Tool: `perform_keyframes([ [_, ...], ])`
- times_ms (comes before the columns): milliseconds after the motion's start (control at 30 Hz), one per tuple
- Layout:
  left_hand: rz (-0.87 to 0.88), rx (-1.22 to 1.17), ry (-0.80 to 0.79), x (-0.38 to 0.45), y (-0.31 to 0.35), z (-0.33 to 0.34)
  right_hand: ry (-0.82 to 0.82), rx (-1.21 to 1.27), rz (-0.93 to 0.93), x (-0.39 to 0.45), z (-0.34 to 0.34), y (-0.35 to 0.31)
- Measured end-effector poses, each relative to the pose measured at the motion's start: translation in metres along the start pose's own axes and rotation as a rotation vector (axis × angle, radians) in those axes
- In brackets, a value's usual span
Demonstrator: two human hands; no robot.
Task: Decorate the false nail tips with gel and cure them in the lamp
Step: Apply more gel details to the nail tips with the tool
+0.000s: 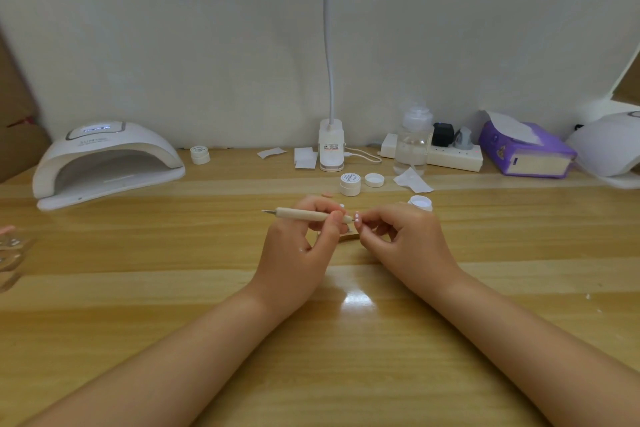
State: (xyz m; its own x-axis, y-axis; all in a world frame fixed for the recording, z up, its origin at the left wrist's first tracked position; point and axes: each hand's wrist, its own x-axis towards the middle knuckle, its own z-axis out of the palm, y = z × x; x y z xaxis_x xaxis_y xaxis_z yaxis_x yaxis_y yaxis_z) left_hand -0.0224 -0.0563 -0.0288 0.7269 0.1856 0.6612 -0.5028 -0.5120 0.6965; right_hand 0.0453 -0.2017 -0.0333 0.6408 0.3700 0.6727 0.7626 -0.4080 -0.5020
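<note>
My left hand (pixel 298 246) grips a beige dotting pen (pixel 301 213) that lies nearly level, its right end pointing at my right hand. My right hand (pixel 405 239) pinches a small false nail tip (pixel 357 217) with white dots on it, right at the pen's end. The hands meet above the middle of the wooden table (pixel 173 288). An open gel jar (pixel 420 202) stands just behind my right hand. The white curing lamp (pixel 104 163) sits at the back left, its opening facing me. A loose pink nail tip (pixel 327 195) lies behind my left hand.
A closed gel jar (pixel 350 184) and a loose lid (pixel 374 179) stand behind the hands, another jar (pixel 200 154) by the curing lamp. A clip desk lamp (pixel 331 149), bottle (pixel 414 142), power strip (pixel 453 158) and purple tissue pack (pixel 526 149) line the wall. More nail tips (pixel 10 243) lie at the left edge.
</note>
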Motion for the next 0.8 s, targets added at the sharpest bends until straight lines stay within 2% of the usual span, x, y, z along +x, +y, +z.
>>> perform_keyframes([
  [800, -0.017, -0.004, -0.001, 0.0000, 0.0002, 0.0002, -0.010, -0.009, -0.015, -0.0003, -0.0006, 0.0005],
])
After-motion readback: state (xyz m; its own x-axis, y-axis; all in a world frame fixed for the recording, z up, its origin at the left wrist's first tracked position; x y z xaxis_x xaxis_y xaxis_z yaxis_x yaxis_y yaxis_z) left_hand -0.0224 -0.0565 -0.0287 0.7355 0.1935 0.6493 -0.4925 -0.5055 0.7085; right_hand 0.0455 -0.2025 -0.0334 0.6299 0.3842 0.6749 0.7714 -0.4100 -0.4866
